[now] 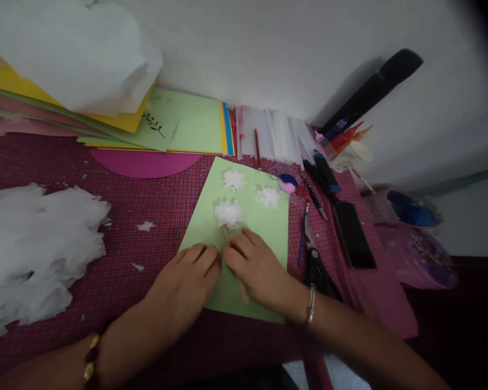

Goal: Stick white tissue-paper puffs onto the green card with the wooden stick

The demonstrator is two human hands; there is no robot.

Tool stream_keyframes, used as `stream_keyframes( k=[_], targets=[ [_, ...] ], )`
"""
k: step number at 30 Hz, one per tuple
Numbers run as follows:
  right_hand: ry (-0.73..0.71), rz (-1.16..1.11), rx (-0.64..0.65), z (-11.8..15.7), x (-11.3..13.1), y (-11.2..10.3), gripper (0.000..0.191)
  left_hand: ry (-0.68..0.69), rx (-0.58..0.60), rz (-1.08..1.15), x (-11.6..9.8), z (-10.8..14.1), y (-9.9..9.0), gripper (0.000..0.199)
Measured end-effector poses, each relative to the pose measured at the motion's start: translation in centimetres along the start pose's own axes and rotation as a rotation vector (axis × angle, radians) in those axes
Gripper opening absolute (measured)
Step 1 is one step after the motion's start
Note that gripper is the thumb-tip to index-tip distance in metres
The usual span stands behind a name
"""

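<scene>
A light green sheet [264, 238] lies on the checked cloth, bearing three white paper flowers. The lowest flower [228, 213] has a thin tan stick [243, 291] running down from it across the sheet. My right hand [254, 265] is closed around the stick's middle, fingers curled over it. Beside it, my left hand [187, 279] rests on the sheet's left part with fingers bent together; whatever lies under its fingertips is hidden.
White crumpled paper [36, 249] is piled at the left. Coloured sheets [191, 119] lie at the back. At the right are black scissors [315, 265], a thin brush [303, 235], a dark phone [353, 233] and paint tubes [345, 138].
</scene>
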State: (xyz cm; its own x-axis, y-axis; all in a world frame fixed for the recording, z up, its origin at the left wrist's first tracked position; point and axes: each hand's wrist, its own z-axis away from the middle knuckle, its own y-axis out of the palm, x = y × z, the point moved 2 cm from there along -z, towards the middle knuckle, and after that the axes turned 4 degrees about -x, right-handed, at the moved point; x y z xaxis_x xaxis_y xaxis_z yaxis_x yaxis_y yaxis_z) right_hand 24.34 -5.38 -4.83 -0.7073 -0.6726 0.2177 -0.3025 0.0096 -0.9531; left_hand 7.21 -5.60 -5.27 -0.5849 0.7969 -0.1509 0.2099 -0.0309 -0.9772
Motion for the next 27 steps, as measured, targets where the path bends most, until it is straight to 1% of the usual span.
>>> stream_keyframes(
  k=[5, 7, 8, 9, 11, 12, 14, 16, 19, 21, 22, 23, 25, 27],
  targets=[
    [0.059, -0.135, -0.133, 0.3, 0.5, -1.5, 0.018, -0.028, 0.052, 0.043, 0.2, -0.4, -0.5, 0.011],
    [0.073, -0.254, -0.203, 0.4, 0.6, -2.3, 0.019, -0.036, 0.054, 0.049, 0.3, -0.6, -0.5, 0.010],
    [0.105, -0.339, -0.241, 0.5, 0.5, -2.6, 0.018, -0.036, 0.047, 0.069, 0.5, -0.7, -0.5, 0.010],
    [0.162, -0.438, -0.278, 0.5, 0.1, -2.8, 0.019, -0.038, 0.028, 0.105, 0.9, -0.7, -0.5, 0.012],
    [0.340, -0.662, -0.367, 0.4, -1.1, -2.9, 0.022, -0.078, -0.055, 0.205, 2.2, -0.7, -0.8, 0.016],
    [0.442, -0.782, -0.408, 0.4, -1.8, -2.8, 0.024, -0.130, -0.120, 0.256, 3.1, -0.6, -1.0, 0.017],
    [0.616, -1.019, -0.462, 0.3, -3.5, -2.3, 0.026, -0.280, -0.241, 0.374, 4.9, -0.4, -1.4, 0.018],
    [0.720, -1.208, -0.486, 0.2, -4.8, -1.7, 0.025, -0.427, -0.297, 0.526, 6.3, -0.2, -1.6, 0.020],
    [0.760, -1.333, -0.478, 0.1, -6.0, -0.9, 0.023, -0.602, -0.301, 0.808, 7.0, -0.4, -1.5, 0.025],
    [0.767, -1.367, -0.459, 0.1, -6.3, -0.5, 0.022, -0.722, -0.308, 0.997, 6.9, -0.9, -1.3, 0.031],
    [0.775, -1.386, -0.452, 0.1, -6.4, -0.3, 0.022, -0.768, -0.293, 1.089, 6.7, -1.2, -1.2, 0.033],
    [0.783, -1.404, -0.449, 0.1, -6.5, -0.1, 0.022, -0.793, -0.261, 1.171, 6.4, -1.6, -1.1, 0.033],
    [0.804, -1.448, -0.478, 0.1, -6.5, 0.1, 0.022, -0.795, -0.173, 1.275, 5.9, -2.3, -0.9, 0.034],
    [0.816, -1.492, -0.517, 0.1, -6.4, 0.1, 0.022, -0.780, -0.124, 1.282, 5.5, -2.5, -0.7, 0.042]
  ],
)
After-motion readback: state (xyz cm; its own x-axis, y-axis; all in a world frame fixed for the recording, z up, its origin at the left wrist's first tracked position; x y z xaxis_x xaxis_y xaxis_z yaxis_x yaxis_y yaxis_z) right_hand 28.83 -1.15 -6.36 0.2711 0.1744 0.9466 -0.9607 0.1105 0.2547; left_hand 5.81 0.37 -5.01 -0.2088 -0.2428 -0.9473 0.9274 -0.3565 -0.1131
